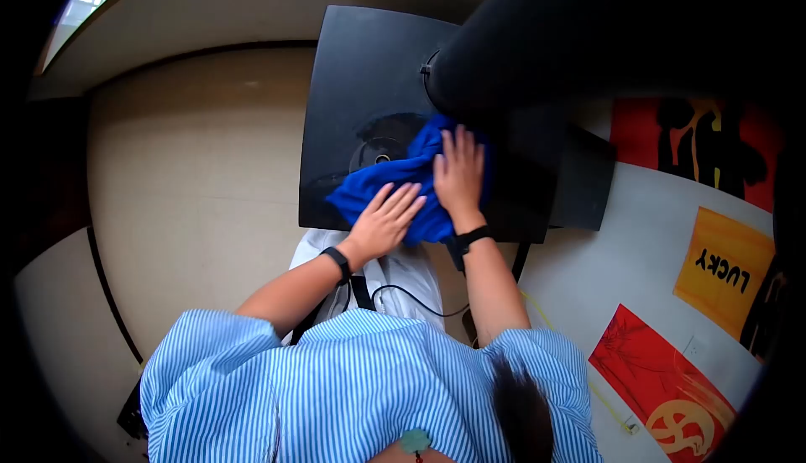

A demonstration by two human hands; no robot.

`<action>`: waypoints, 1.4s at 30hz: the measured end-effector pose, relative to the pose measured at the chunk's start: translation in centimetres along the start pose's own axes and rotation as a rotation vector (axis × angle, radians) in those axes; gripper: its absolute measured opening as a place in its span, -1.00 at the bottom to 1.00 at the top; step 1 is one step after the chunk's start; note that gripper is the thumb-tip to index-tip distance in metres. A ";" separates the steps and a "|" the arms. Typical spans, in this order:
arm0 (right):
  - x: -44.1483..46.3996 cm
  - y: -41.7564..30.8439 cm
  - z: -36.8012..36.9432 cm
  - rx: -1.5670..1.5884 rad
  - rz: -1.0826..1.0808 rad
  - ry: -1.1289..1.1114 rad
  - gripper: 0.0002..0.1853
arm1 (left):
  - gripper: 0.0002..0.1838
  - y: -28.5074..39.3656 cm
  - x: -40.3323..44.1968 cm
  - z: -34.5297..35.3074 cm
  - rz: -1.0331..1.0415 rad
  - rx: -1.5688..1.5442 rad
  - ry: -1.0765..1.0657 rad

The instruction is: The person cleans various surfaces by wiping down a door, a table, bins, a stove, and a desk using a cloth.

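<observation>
A crumpled blue cloth point(432, 218) lies on a dark tabletop point(353, 68). My left hand point(382, 224) rests flat on the cloth's near left part, fingers stretched out. Farther up and to the right, my right hand point(459, 176) presses on the same cloth with its palm down and fingers straight, slightly blurred. Part of the cloth reaches up to the foot of a large black column point(478, 68). Just left of the cloth, a round dark disc point(369, 154) with a small ring in its middle is set in the tabletop, partly covered by the cloth.
Beside the table on the right, a pale wall point(588, 270) carries a red sheet point(663, 379), an orange "LUCKY" sheet point(724, 270) and a red sheet with black lettering point(642, 131). A black cable point(411, 292) hangs near my lap. Beige floor point(201, 144) stretches out left.
</observation>
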State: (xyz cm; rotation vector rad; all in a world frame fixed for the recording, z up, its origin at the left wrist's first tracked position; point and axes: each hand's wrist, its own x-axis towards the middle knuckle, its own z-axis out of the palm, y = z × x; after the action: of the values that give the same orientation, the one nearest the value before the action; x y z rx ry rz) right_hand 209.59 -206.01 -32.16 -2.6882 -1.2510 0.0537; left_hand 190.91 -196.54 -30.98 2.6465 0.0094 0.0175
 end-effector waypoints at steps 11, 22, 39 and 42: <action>-2.9 19.8 -0.5 -0.117 0.555 -0.003 -0.37 | -0.39 8.1 12.0 5.3 0.034 -0.066 0.001; 13.7 21.8 -0.8 -0.152 0.061 -0.249 -0.40 | -0.32 6.7 20.4 6.3 -0.080 0.039 0.141; 12.0 21.6 0.1 -0.215 0.338 -0.032 -0.33 | -0.29 7.2 18.9 5.8 -0.101 -0.030 0.088; 7.0 22.4 -0.4 -0.157 -0.113 -0.043 -0.39 | -0.29 7.2 15.7 4.9 -0.044 0.012 0.025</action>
State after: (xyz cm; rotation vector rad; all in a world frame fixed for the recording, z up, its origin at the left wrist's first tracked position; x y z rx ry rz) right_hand 231.07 -214.86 -35.38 -2.7529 -1.4761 -0.0016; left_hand 206.72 -205.02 -31.72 2.6577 0.0758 0.0362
